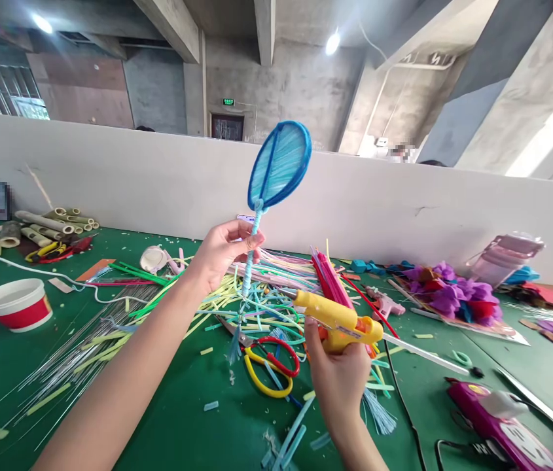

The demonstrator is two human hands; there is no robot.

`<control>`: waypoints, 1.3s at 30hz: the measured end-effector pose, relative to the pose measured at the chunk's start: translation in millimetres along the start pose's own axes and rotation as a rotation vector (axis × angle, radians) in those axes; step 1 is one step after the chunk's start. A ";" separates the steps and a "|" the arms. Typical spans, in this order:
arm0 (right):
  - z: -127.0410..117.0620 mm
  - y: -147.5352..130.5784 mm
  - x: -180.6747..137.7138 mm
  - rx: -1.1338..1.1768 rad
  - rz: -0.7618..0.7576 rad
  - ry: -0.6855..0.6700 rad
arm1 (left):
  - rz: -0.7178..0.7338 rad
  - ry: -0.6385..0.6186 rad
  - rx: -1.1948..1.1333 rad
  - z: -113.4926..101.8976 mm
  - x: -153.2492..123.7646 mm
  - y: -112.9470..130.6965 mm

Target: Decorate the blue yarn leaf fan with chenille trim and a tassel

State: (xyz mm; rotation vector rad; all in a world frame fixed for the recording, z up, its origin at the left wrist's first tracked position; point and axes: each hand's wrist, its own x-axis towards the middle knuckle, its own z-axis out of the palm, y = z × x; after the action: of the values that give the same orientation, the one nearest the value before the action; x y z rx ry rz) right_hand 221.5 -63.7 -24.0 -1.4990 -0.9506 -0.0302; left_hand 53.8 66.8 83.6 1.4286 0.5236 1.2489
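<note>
My left hand [222, 252] is closed on the thin blue wrapped stem of a blue thread leaf [280, 163], holding it upright above the green table [168, 418]. Loose threads hang from the stem's lower end. My right hand [338, 376] grips a yellow glue gun [338, 320] by its handle. The gun's nozzle points left toward the stem, a short gap away. Red and yellow scissors [269, 366] lie on the table just below both hands.
Coloured strips and pipe cleaners [276, 275] are piled behind the hands. Thin wires [74, 347] lie at left by a red and white bowl [15, 304]. Purple and red petals [447, 294], a pink bottle [504, 258] and a magenta tool [497, 415] sit at right. A white wall [109, 176] bounds the table.
</note>
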 end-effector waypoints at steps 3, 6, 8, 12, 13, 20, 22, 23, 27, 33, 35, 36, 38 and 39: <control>0.7 -1.2 -2.0 -0.055 -0.096 -0.033 | 0.009 0.025 0.019 1.8 -1.6 3.3; 0.9 -3.6 -4.4 -0.058 -0.095 -0.043 | 0.044 0.077 0.022 2.9 -2.2 5.3; 0.7 -4.2 -4.9 -0.050 -0.095 -0.037 | 0.086 0.140 0.022 2.9 -1.7 4.9; 0.1 -0.9 -2.6 -0.059 -0.156 -0.073 | 0.150 0.238 0.042 2.4 0.7 0.6; 0.0 0.3 -1.9 -0.062 -0.169 -0.082 | 0.157 0.243 0.049 2.7 1.2 -0.6; 0.7 3.4 -1.7 -0.049 -0.222 -0.139 | 0.197 0.308 0.090 11.2 -0.5 -5.7; 1.2 4.9 -2.5 -0.079 -0.231 -0.130 | 0.222 0.323 0.118 13.5 -1.8 -6.7; 1.4 5.9 -2.8 -0.101 -0.229 -0.126 | 0.235 0.326 0.131 14.3 -2.4 -7.2; 1.6 8.8 -3.7 -0.146 -0.233 -0.127 | 0.275 0.328 0.165 16.5 -3.8 -8.4; 1.1 6.0 -4.3 -0.131 -0.258 -0.160 | 0.270 0.344 0.169 21.6 -6.3 -6.3; 1.3 5.2 -4.1 -0.111 -0.260 -0.161 | 0.256 0.355 0.156 22.4 -6.6 -5.5; 1.5 5.1 -4.1 -0.102 -0.261 -0.159 | 0.249 0.365 0.154 22.3 -6.5 -5.3; 2.0 5.5 -4.0 -0.092 -0.260 -0.150 | 0.241 0.386 0.168 21.5 -6.0 -5.4; 2.3 5.8 -3.9 -0.090 -0.258 -0.145 | 0.245 0.393 0.182 20.7 -5.7 -5.7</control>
State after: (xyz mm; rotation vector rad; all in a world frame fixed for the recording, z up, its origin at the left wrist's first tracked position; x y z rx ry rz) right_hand 221.0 -63.0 -31.4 -1.4672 -1.2701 -0.1538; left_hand 72.0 54.5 79.8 1.4326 0.7601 1.7325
